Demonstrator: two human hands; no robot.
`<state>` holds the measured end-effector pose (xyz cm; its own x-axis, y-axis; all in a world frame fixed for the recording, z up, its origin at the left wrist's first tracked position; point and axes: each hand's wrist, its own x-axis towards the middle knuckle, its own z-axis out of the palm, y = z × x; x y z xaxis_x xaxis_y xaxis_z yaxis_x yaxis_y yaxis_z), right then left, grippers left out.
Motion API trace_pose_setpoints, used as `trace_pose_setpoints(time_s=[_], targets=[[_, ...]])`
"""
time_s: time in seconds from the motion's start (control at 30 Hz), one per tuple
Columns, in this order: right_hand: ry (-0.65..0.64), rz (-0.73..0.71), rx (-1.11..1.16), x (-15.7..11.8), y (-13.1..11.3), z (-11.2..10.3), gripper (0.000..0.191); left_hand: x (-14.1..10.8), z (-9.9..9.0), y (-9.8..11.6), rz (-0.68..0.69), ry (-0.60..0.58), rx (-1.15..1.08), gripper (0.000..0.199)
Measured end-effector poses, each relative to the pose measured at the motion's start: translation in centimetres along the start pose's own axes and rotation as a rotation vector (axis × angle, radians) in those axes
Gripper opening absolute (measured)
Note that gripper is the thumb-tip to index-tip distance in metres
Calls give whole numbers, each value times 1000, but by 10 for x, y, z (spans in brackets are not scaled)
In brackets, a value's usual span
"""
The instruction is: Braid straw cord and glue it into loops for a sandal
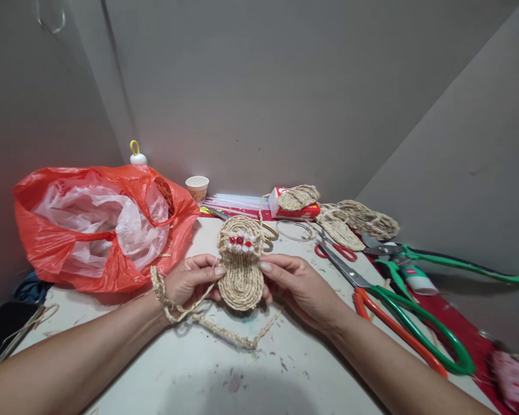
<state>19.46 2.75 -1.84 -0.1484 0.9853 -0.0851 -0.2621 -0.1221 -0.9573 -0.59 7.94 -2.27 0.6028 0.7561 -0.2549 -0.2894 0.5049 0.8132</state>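
From the head view, the woven slipper sits right between the two hands, directly ahead of the person and held up over the bench. Its long axis runs away from the body, near enough straight, with the rounded heel end closest and the band of red and white beads across the far half. Neither hand is clearly nearer: here's the left hand pinching one side edge at the narrow waist, thumb on top, and there's the right hand matching it on the opposite edge, thumb on top too, fingertips tucked behind. Both are nearly closed, just the slipper's edge between thumb and fingers; how the hidden fingers press, I can't tell. And look at the braided cord: it loops at the left wrist, then sags to a bend below the heel. Off to the right, beyond the right forearm, lie big green-handled scissors.
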Motion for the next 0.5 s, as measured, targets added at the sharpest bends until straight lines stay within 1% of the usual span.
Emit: trace_pose_setpoints(time_s=[0.27, 0.5], targets=[[-10, 32, 11, 0, -1, -1, 25, -2, -5, -1, -11, 8, -21, 24], [1, 11, 15, 2, 3, -2, 24, 0, -9, -2, -18, -55, -36, 19]])
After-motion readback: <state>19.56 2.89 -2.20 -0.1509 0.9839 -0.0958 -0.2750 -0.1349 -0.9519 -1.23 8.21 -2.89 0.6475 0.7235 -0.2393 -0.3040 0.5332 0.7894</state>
